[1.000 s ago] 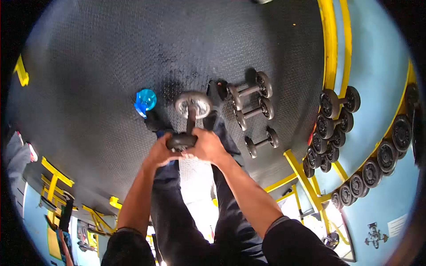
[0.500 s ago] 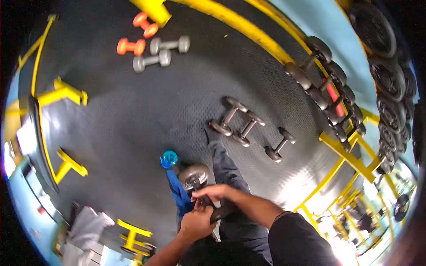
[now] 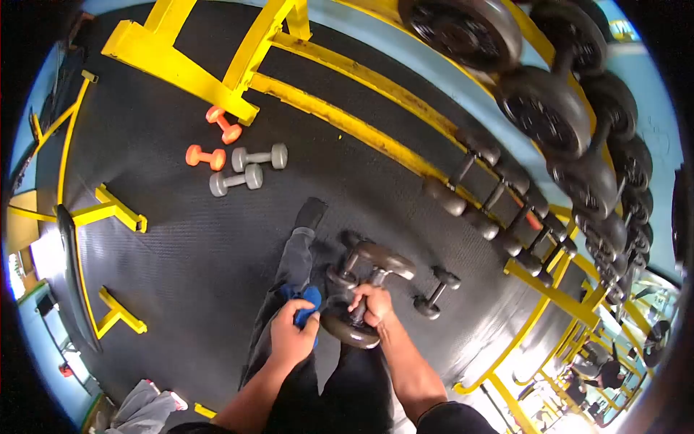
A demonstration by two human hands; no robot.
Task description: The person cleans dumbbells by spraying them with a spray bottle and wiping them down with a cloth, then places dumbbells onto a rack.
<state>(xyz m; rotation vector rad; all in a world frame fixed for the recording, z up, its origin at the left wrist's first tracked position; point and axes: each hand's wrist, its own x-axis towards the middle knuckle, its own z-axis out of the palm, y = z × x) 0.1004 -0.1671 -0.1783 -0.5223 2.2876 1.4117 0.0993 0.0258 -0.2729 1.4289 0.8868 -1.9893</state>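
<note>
My right hand (image 3: 372,304) is wrapped round the handle of a large dark dumbbell (image 3: 349,330), lifted above the floor in front of my legs. One round end points up and away, the other is low beside my left hand. My left hand (image 3: 295,333) has thumb and fingers curled round a blue item (image 3: 309,298), whose exact shape I cannot make out. Behind the lifted dumbbell, another dumbbell (image 3: 342,275) is partly hidden on the floor. A smaller dark dumbbell (image 3: 437,293) lies to the right.
Orange dumbbells (image 3: 206,157) and grey dumbbells (image 3: 260,156) lie on the black floor (image 3: 181,239) at the upper left. A yellow rack (image 3: 347,126) with several dark dumbbells (image 3: 546,112) runs along the right. Yellow frames stand at left. A person's grey-clothed legs (image 3: 141,409) show lower left.
Both hands were on the dumbbell; now only my right hand grips it, and my left is at the blue item. The view has turned, bringing the rack closer and the orange and grey dumbbells lower.
</note>
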